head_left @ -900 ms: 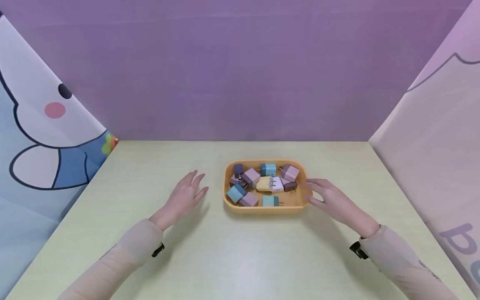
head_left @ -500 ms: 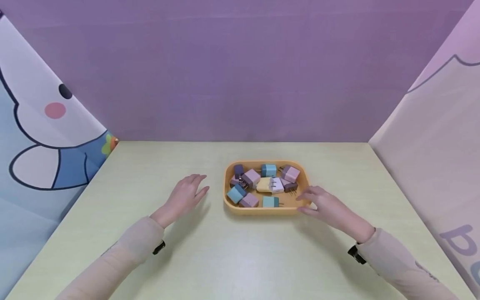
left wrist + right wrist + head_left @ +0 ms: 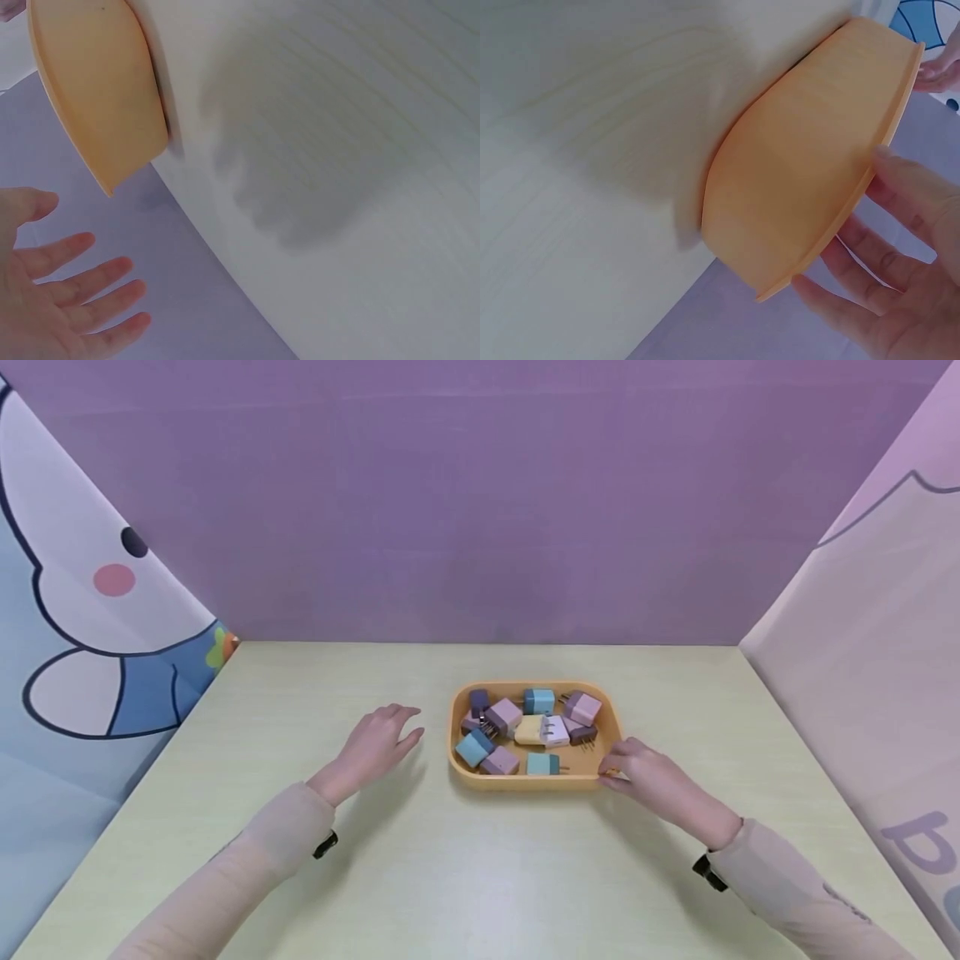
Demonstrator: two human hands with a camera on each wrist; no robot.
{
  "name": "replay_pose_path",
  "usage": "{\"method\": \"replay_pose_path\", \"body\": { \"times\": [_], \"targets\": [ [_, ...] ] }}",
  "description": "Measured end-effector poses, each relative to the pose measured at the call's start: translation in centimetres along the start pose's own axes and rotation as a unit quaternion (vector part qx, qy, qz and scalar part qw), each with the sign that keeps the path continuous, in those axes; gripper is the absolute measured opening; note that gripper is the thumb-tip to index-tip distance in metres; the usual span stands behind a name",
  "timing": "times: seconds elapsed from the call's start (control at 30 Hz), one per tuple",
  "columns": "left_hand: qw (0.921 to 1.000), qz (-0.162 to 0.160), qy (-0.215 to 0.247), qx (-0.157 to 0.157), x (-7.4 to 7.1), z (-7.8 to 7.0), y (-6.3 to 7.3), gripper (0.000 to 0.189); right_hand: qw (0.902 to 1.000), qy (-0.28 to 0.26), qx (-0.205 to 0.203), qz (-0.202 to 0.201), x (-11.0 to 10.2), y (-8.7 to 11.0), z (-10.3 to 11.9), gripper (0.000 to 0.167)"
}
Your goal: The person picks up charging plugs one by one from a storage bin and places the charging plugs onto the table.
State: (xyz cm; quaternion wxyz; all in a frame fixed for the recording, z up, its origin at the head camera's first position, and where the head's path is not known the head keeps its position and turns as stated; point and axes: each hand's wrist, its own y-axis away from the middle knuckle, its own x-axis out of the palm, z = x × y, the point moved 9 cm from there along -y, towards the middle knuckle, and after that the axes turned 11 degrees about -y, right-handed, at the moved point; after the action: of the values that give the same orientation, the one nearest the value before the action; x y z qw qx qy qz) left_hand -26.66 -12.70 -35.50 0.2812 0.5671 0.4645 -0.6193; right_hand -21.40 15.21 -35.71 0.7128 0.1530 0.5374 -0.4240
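Observation:
An orange tray (image 3: 525, 783) with rounded corners rests on the table, holding several plug-in chargers. Among them are a pale yellow charger (image 3: 528, 730), a white charger (image 3: 556, 732) with its prongs up, a turquoise charger (image 3: 537, 764) and a pink charger (image 3: 503, 717). My right hand (image 3: 654, 783) pinches the tray's rim at the near right corner; in the right wrist view the thumb and fingers straddle the rim above the orange side wall (image 3: 787, 165). Left of the tray, my left hand (image 3: 367, 748) hovers with fingers spread and nothing in it, apart from the tray wall (image 3: 105, 82).
The pale wooden table (image 3: 480, 868) stretches around the tray on all sides. Behind it stands a purple cloth wall (image 3: 480, 510). Printed cloth panels rise on the left (image 3: 75, 685) and right (image 3: 877, 652). Each wrist wears a black strap.
My right hand has come from beside the tray's right end down to the near right corner, and its fingers have closed on the rim. My left hand has drifted slightly right. The chargers lie unchanged.

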Motion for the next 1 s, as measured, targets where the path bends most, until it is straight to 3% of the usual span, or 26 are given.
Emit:
{"method": "replay_pose_path", "body": {
  "times": [0.23, 0.37, 0.53, 0.73, 1.0],
  "targets": [
    [1.0000, 0.001, -0.003, 0.005, -0.6, -0.4, -0.9, 0.028, 0.9999, 0.011, 0.003, 0.007, 0.0, -0.2, 0.1, 0.007],
    [0.9998, 0.016, -0.006, 0.009, -0.8, -0.7, -1.7, 0.025, 0.9997, 0.018, 0.006, 0.016, 0.1, -0.4, 0.1, 0.008],
    [0.9974, 0.070, -0.014, 0.010, -0.7, -1.3, -2.6, 0.027, 0.9993, 0.022, 0.013, 0.027, 0.3, -0.5, 0.0, 0.009],
    [0.9868, 0.160, -0.025, 0.002, 0.0, -1.9, -3.9, 0.033, 0.9985, 0.020, 0.025, 0.044, 0.6, -0.6, -0.3, 0.009],
    [0.9749, 0.220, -0.028, 0.019, 0.1, -3.9, -5.9, 0.036, 0.9979, 0.016, 0.027, 0.057, 0.6, -0.8, -0.3, 0.010]
  ]
}}
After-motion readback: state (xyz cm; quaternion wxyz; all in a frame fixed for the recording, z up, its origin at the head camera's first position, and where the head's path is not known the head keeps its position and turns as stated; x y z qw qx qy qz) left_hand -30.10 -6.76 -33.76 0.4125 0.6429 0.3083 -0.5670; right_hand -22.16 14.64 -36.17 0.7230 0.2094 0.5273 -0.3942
